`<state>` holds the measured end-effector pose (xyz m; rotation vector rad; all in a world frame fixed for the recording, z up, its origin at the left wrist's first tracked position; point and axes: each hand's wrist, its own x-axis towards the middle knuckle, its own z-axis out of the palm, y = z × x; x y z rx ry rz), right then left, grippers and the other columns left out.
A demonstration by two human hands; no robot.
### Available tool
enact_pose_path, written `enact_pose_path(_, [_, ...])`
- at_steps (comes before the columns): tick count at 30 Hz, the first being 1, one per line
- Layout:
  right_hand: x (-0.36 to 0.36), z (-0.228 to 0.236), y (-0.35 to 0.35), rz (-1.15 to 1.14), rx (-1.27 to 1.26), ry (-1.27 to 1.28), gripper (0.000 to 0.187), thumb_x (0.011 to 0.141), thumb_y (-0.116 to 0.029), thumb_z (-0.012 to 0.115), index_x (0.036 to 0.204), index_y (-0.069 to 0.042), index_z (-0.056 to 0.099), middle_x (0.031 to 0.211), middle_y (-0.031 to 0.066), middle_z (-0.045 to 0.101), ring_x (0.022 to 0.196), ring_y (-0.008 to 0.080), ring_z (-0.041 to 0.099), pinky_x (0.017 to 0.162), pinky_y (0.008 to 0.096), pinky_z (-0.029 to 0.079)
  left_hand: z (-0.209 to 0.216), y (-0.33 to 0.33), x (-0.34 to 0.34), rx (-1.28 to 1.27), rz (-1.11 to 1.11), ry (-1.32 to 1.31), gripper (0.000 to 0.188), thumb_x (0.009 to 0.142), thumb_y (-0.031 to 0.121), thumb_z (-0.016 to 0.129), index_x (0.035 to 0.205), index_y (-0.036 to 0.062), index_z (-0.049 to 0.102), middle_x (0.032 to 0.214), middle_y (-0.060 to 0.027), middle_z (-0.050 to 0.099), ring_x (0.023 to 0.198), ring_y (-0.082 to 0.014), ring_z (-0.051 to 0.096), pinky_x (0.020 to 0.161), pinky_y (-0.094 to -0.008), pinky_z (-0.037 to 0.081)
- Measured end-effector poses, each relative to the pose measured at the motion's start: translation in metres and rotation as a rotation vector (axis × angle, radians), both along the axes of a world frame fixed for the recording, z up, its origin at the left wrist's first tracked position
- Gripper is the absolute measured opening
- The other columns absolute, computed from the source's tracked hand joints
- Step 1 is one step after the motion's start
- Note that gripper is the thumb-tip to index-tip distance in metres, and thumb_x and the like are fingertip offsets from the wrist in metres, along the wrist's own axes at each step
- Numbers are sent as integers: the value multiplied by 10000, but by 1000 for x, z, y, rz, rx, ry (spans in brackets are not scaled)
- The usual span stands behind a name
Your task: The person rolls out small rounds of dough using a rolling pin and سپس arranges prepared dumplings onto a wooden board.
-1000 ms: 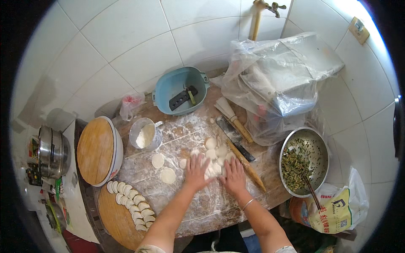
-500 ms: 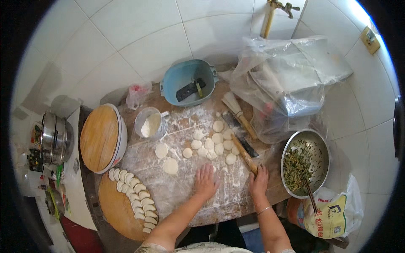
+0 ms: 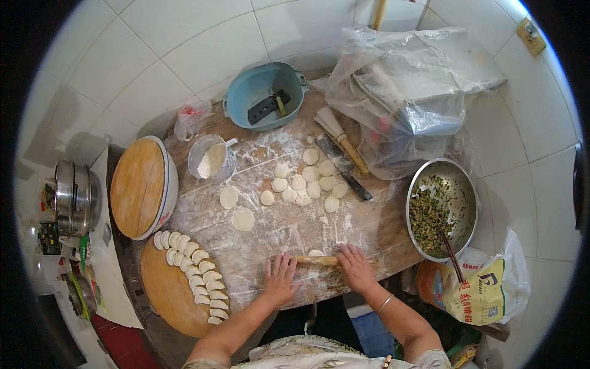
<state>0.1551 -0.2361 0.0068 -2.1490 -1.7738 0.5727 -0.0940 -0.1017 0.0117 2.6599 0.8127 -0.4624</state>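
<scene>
A wooden rolling pin (image 3: pixel 317 261) lies crosswise near the table's front edge. My right hand (image 3: pixel 356 269) covers its right end and holds it. At its left end, my left hand (image 3: pixel 279 280) rests with fingers stretched and spread; whether the fingertips press on the pin, I cannot tell. A small dough disc (image 3: pixel 316 253) shows just behind the pin, partly hidden by it. Farther back sit several floured dough pieces (image 3: pixel 298 182). Two flatter dough wrappers, the larger wrapper (image 3: pixel 243 219) and the smaller wrapper (image 3: pixel 228 197), lie left of them.
Folded dumplings (image 3: pixel 212 285) line a round wooden board (image 3: pixel 163 295) at left. Behind stand a lidded basin (image 3: pixel 169 184), a flour jug (image 3: pixel 228 166) and a blue basin (image 3: pixel 246 117). A cleaver (image 3: pixel 355 186) and brush (image 3: pixel 350 147) lie right of the dough; a filling bowl (image 3: pixel 468 206) holds chopsticks (image 3: pixel 453 261).
The rolling pin has come from beside the cleaver to the front of the table, under my right hand. My right hand has moved left; the left fingers now reach the pin's left end.
</scene>
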Motion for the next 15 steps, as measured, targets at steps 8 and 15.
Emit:
enact_pose_path(8, [-16, 6, 29, 1, -148, -57, 720, 923, -381, 542, 1469, 12, 285, 1530, 236, 268, 1394, 408, 290, 1155, 527, 167, -11, 19, -2, -61, 51, -1, 878, 883, 549, 562, 1498, 22, 222, 1567, -204, 154, 1458, -386, 101, 1138, -622, 56])
enact_pose_path(15, [10, -6, 58, -326, -45, -28, 781, 915, -446, 531, 1492, -13, 234, 1553, 224, 215, 1434, 401, 196, 1166, 531, 127, 6, 55, 53, 29, 34, -173, 791, 884, 523, 558, 1495, 100, 288, 1552, -166, 239, 1444, -353, 185, 1149, -588, 85])
